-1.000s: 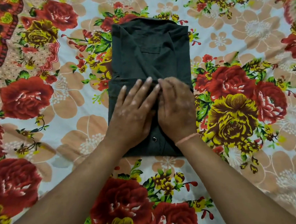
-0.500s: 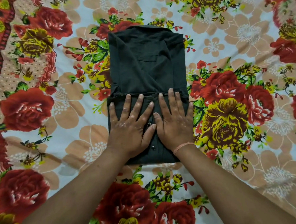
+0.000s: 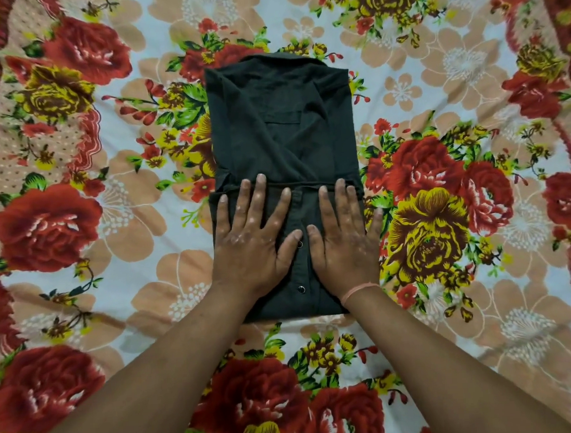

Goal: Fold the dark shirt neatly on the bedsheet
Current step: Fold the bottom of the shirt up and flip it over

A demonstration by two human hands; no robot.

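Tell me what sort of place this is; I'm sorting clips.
Likely a bed at home: a floral bedsheet fills the view, where left hand and right hand flatten a folded dark shirt.

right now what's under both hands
The left hand and right hand lie flat on the folded lower flap of the dark shirt. Shirt layers and the bedsheet beneath that flap are covered and unseen.

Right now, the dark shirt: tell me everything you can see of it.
The dark shirt, dark greenish-black woven cloth, lies flat on the floral bedsheet, folded into a narrow rectangle with the collar at the far end. A chest pocket shows above crossed side folds. The near part is folded up, its placket showing two metal snaps. The left hand and right hand press flat on that near fold, fingers spread.
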